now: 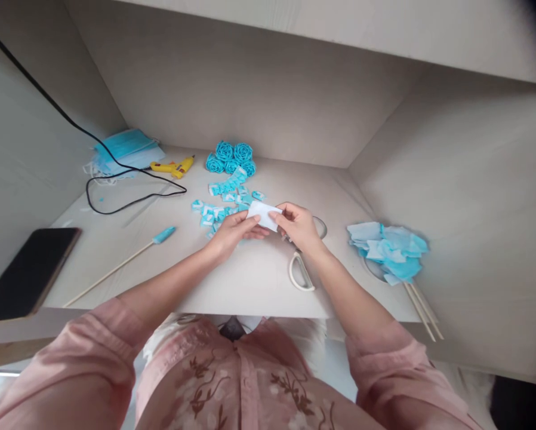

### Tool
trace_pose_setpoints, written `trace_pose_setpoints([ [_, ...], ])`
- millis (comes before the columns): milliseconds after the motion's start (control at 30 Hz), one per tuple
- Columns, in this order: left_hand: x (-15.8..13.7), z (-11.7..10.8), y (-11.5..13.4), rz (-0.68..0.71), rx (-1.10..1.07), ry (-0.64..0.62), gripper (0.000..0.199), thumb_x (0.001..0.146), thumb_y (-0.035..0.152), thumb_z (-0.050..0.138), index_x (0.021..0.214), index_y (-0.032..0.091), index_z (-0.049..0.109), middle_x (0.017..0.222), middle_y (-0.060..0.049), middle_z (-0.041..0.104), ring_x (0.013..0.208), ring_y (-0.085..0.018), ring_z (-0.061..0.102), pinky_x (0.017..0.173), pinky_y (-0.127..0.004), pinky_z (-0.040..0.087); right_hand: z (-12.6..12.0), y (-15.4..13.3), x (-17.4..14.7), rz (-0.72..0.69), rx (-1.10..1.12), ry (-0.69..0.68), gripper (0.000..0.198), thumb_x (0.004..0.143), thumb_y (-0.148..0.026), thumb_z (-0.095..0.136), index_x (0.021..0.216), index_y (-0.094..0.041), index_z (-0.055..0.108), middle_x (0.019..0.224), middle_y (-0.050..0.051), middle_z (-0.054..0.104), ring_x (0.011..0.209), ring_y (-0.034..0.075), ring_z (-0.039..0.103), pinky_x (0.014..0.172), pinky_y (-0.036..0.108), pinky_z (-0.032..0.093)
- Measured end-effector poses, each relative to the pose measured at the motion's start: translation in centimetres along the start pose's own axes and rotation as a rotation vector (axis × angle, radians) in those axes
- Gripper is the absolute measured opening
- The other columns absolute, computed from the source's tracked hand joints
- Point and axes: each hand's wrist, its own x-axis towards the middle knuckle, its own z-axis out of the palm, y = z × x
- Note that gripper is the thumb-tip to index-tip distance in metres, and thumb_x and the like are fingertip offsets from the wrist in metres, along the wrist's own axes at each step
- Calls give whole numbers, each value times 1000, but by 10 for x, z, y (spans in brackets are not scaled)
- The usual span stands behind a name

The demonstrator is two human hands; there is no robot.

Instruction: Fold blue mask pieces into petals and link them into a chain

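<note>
Between my two hands is a small white rectangular piece of thin material (263, 214). My left hand (236, 233) pinches its left side, thumb on top. My right hand (298, 224) grips its right side between thumb and fingers. Just beyond and left of my hands lie several small folded blue and white pieces (213, 214). Behind them sits a cluster of rolled blue rosettes (230, 157). Partly hidden under my right hand are scissors (301, 272) with white handles, one loop toward me.
A yellow glue gun (173, 167) with a black cord (136, 200) lies back left, beside a stack of blue face masks (127, 149). Left are a blue-tipped stick (120, 266) and a black phone (28, 272). Right are crumpled blue-white pieces (391, 249) and thin sticks (422, 310). Panels surround the shelf.
</note>
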Motion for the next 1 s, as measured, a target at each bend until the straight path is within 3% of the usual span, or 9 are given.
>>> trace_pose_setpoints([
  [167, 5, -6, -2, -58, 126, 62, 39, 64, 41, 84, 84, 10, 71, 71, -7, 73, 62, -16, 68, 65, -29, 53, -2, 1, -1, -95, -78, -48, 28, 79, -47, 71, 81, -19, 67, 59, -4, 56, 48, 8, 48, 45, 22, 37],
  [233, 5, -7, -2, -62, 140, 78, 35, 64, 39, 83, 78, 9, 71, 64, -6, 71, 57, -15, 64, 62, -28, 51, -5, 0, -1, -128, -73, -33, 28, 83, -47, 67, 91, -20, 69, 62, -3, 58, 50, 9, 50, 47, 22, 40],
  [400, 3, -6, 5, -38, 0, 102, 35, 64, 37, 83, 80, 8, 71, 68, -7, 72, 60, -15, 65, 62, -28, 52, -12, 0, -1, -195, -5, -25, 32, 95, -40, 50, 121, -26, 61, 94, 3, 73, 73, 13, 66, 59, 24, 52],
  [633, 5, -6, 8, -100, -115, 167, 31, 66, 28, 81, 86, 7, 70, 72, -8, 73, 59, -15, 67, 63, -28, 53, -10, 5, 0, -304, -143, -145, 34, 88, -22, 56, 121, -25, 63, 119, 6, 71, 103, 17, 69, 81, 29, 55],
  [767, 5, -6, 8, -118, -122, 138, 28, 70, 27, 80, 87, 7, 70, 75, -9, 74, 62, -15, 67, 67, -29, 53, -6, 6, -1, -307, -210, -134, 27, 86, -24, 61, 111, -25, 70, 107, 3, 75, 93, 16, 69, 79, 27, 55],
  [1000, 2, -6, 6, -129, -116, 68, 32, 68, 32, 82, 85, 8, 72, 80, -10, 75, 66, -16, 68, 68, -30, 54, -3, 3, -4, -159, -197, -37, 18, 84, -38, 66, 90, -22, 75, 83, 2, 74, 76, 16, 66, 68, 27, 50],
])
